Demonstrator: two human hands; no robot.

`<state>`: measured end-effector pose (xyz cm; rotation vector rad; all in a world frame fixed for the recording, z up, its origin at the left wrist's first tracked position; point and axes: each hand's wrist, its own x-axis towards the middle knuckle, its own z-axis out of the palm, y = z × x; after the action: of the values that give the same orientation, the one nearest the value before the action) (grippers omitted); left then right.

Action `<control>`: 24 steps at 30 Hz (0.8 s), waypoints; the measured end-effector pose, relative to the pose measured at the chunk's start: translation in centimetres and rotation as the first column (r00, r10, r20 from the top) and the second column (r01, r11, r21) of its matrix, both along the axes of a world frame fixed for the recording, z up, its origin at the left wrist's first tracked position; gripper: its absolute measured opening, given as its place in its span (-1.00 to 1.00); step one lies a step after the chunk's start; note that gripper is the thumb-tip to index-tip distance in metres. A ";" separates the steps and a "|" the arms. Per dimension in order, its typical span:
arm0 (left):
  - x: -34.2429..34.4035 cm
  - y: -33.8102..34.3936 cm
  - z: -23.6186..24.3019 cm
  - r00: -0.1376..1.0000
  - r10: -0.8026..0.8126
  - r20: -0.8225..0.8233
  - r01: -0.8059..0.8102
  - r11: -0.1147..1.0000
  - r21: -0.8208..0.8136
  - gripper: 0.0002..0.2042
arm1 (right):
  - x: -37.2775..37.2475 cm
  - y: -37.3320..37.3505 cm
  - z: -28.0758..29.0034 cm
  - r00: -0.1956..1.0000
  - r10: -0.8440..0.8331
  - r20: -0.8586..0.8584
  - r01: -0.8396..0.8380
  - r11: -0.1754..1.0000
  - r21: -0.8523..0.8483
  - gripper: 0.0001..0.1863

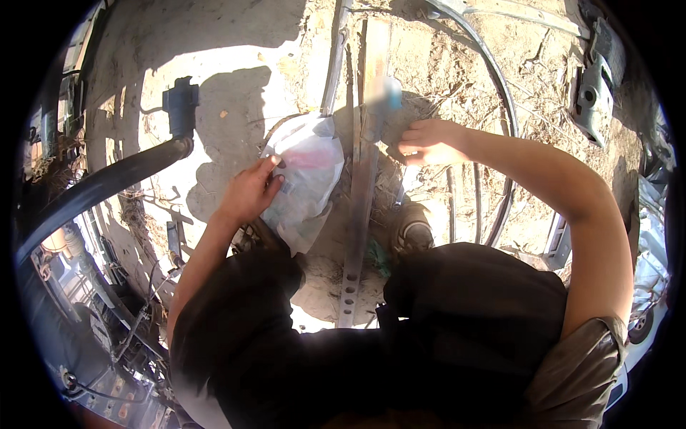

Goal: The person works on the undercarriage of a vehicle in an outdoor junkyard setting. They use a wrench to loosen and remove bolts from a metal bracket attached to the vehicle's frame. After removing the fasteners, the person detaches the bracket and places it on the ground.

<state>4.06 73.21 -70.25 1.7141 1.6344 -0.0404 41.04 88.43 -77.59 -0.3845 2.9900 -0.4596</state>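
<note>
My left hand (250,190) is at the left edge of a whitish see-through plastic bag (307,187), its fingers curled on the film. Something pink shows through the bag's upper part; its other contents are unclear. To the right of a long metal bar (362,196), my right hand (434,142) is held with fingers drawn together. Whatever those fingers hold, if anything, is hidden. A thin pale strip (404,187) lies just below that hand. Beyond the fingertips, a light-blue thing (392,94) is too blurred to name. The bar has a row of holes at its near end.
A black pipe (114,175) with a block-shaped end (181,104) juts in from the left. Curved metal strips (500,79) cross the dirt on the right. A grey metal bracket (594,96) lies far right. My shoe (414,232) stands beside the bar. Scrap crowds the lower left.
</note>
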 end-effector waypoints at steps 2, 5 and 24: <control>0.8 -0.1 -1.0 0.995 -0.073 -0.065 0.077 0.995 0.068 -0.79 | -0.5 -0.2 -0.1 0.999 0.036 0.021 -0.036 0.999 0.017 -0.85; 1.4 0.5 -1.0 0.980 -0.099 -0.172 0.108 0.993 0.047 -0.80 | -0.5 -1.4 -1.0 0.987 -0.129 -0.096 0.131 0.991 0.016 -0.88; 0.6 -8.2 7.5 0.951 0.307 0.037 -0.309 0.939 0.152 -0.64 | -14.9 1.2 14.5 0.635 0.127 0.762 0.236 0.907 -0.348 -0.81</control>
<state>4.62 64.99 -62.78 1.5458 1.9215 0.2561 26.13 89.68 -63.13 -0.0654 2.0314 -0.9894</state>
